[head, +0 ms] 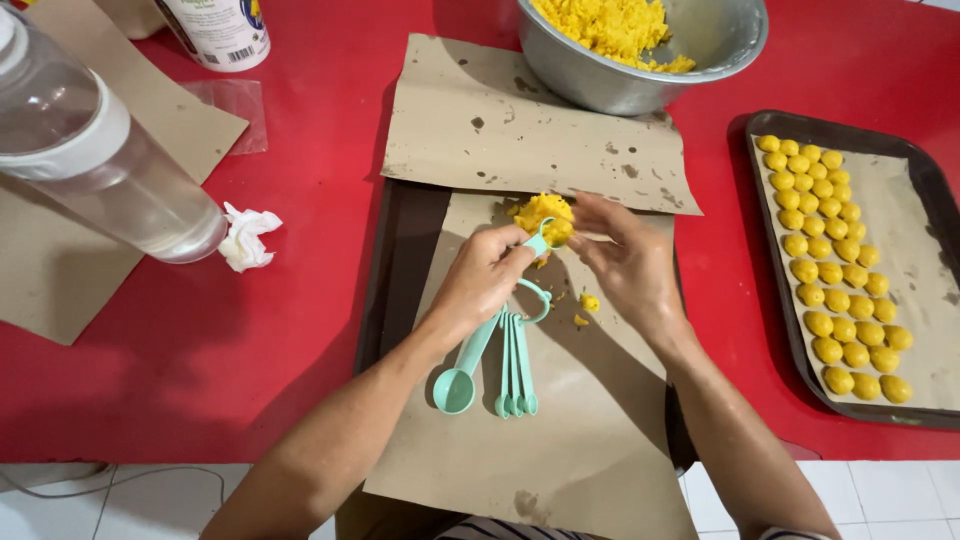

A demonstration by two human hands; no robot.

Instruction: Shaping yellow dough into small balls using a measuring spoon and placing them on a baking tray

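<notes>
Crumbly yellow dough (543, 211) fills the mint plastic spoon (540, 240) (ringed set) in the left hand's (480, 285) grip, right hand (628, 262) pressing it.

White cylindrical container (214, 30) at top left of the red table (320, 120), label white with yellow and dark print. No signs or screens.
</notes>
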